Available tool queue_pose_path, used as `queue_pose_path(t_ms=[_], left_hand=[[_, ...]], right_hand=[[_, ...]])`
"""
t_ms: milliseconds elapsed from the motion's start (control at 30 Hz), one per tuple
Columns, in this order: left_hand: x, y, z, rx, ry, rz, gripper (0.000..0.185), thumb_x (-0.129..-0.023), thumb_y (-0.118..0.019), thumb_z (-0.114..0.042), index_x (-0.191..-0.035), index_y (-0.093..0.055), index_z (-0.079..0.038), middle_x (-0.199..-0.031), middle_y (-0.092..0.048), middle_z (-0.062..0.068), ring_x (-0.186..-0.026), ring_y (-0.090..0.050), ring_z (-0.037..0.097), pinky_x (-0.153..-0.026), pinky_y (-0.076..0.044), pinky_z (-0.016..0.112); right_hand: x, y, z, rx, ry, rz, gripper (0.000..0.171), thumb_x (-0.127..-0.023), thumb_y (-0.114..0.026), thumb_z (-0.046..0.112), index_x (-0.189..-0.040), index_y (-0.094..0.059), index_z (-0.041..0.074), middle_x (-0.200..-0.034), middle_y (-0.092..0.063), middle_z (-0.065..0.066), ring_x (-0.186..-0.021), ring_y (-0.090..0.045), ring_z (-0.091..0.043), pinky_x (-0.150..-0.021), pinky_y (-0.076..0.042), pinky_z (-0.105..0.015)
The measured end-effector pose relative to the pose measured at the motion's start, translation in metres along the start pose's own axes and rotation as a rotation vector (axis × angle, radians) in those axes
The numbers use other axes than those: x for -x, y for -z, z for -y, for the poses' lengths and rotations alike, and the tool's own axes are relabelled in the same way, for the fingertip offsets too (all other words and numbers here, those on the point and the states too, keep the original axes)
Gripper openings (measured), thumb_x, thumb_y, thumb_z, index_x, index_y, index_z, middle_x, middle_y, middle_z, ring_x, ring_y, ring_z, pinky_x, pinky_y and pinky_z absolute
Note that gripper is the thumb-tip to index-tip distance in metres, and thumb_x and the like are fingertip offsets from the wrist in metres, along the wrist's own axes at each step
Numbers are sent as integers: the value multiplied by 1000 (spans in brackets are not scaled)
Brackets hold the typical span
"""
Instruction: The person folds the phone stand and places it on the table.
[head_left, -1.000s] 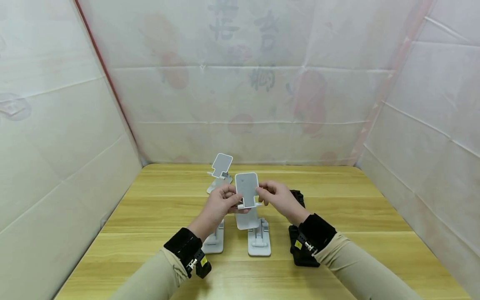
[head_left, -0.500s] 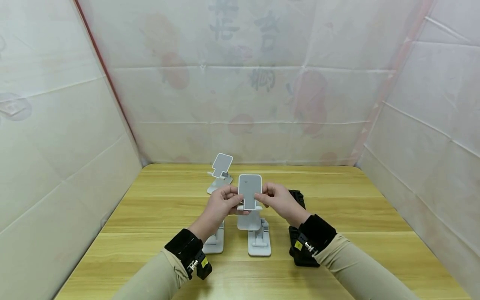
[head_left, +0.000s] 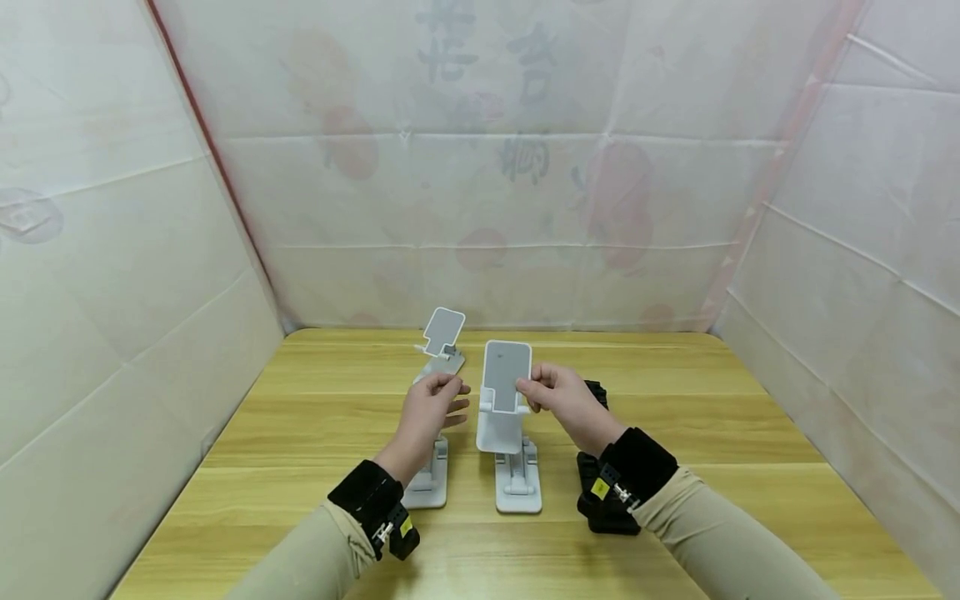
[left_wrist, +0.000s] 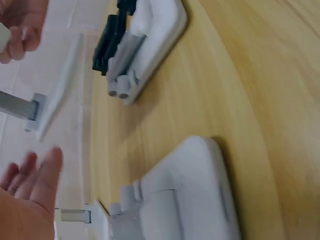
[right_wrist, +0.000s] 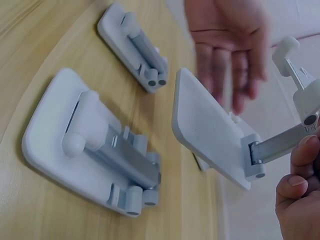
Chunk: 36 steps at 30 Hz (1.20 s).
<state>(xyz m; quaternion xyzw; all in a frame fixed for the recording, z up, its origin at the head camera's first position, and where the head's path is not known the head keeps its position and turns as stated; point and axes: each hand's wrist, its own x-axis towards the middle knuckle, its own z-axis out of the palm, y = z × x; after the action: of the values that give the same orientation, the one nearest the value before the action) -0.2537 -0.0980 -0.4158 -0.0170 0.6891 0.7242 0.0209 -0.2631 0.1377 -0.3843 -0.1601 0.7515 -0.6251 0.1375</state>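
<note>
Head view, frame centre: left hand (head_left: 429,406) released white phone stand (head_left: 504,393), fingers now relaxed; right hand (head_left: 564,398) alone pinching its edge; unfolding apparently finished.

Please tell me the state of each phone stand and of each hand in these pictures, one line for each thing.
Held white stand: unfolded, lifted off the table, pinched at its plate.
Far white stand: unfolded, standing upright.
Two folded white stands: lying flat.
Black stand: lying flat, partly hidden.
Right hand: pinches the held stand.
Left hand: open, holds nothing.
</note>
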Motion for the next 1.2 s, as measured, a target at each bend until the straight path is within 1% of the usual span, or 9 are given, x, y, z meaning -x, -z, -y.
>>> queue_pose_path(t_ms=[67, 133, 267, 367, 467, 667, 833, 1067, 1200], left_hand=[[0, 1, 3, -28, 26, -1, 34, -107, -53, -23, -131, -58, 2, -133, -61, 25, -116, -65, 35, -99, -58, 48], [0, 2, 6, -52, 59, 42, 44, -108, -53, -27, -139, -53, 4, -139, -57, 25, -122, -62, 38, -100, -58, 47], [2, 4, 11, -25, 139, 231, 58, -108, -50, -37, -145, -47, 8, -140, -57, 27, -118, -66, 38, -99, -58, 45], [4, 4, 15, 66, 172, 348, 55, -109, -50, -31, -145, -46, 10, -136, -59, 29, -114, -69, 37, -101, -56, 49], [3, 4, 17, 117, 149, 396, 49, -107, -52, -18, -144, -46, 13, -134, -60, 32, -115, -68, 36, -100, -56, 51], [4, 4, 17, 45, 143, 350, 45, -103, -57, -10, -142, -50, 13, -129, -64, 30, -111, -70, 34, -92, -61, 44], [5, 5, 16, -8, 143, 302, 43, -103, -59, -10, -140, -54, 11, -125, -67, 27, -104, -73, 31, -92, -61, 47], [6, 7, 15, -52, 134, 283, 42, -102, -61, -11, -138, -57, 9, -119, -71, 23, -94, -75, 25, -81, -65, 40], [6, 7, 13, -64, 133, 282, 42, -102, -61, -10, -139, -57, 9, -118, -71, 23, -93, -75, 25, -79, -65, 39]], right_hand=[[0, 0, 2, -13, 13, 3, 27, -107, -57, 25, -93, -47, 4, -84, -45, -7, -85, -43, -26, -80, -35, -38], [0, -1, 3, -16, 26, 2, 27, -107, -57, 26, -93, -47, 5, -84, -46, -7, -84, -44, -25, -80, -36, -38], [-1, -1, 4, -30, 40, -7, 27, -107, -57, 26, -93, -49, 5, -84, -47, -6, -84, -45, -25, -79, -38, -37], [-2, -1, 3, -47, 40, -9, 25, -107, -57, 25, -94, -50, 5, -84, -48, -6, -84, -46, -25, -79, -39, -37], [-3, -1, 2, -59, 39, -15, 24, -107, -57, 24, -94, -50, 5, -84, -48, -6, -84, -45, -25, -79, -38, -37], [-1, -1, 3, -63, 40, -10, 24, -105, -61, 25, -97, -52, 4, -83, -47, -7, -84, -45, -25, -80, -37, -37], [0, -1, 6, -57, 35, 22, 24, -103, -64, 26, -100, -56, 4, -84, -48, -6, -85, -45, -25, -82, -37, -39], [1, 3, 3, -43, 41, 58, 30, -102, -66, 31, -103, -54, 3, -87, -49, -8, -88, -46, -25, -84, -36, -41], [-1, 3, 2, -22, 32, 48, 25, -103, -64, 27, -102, -53, 4, -87, -50, -7, -87, -47, -25, -84, -38, -39]])
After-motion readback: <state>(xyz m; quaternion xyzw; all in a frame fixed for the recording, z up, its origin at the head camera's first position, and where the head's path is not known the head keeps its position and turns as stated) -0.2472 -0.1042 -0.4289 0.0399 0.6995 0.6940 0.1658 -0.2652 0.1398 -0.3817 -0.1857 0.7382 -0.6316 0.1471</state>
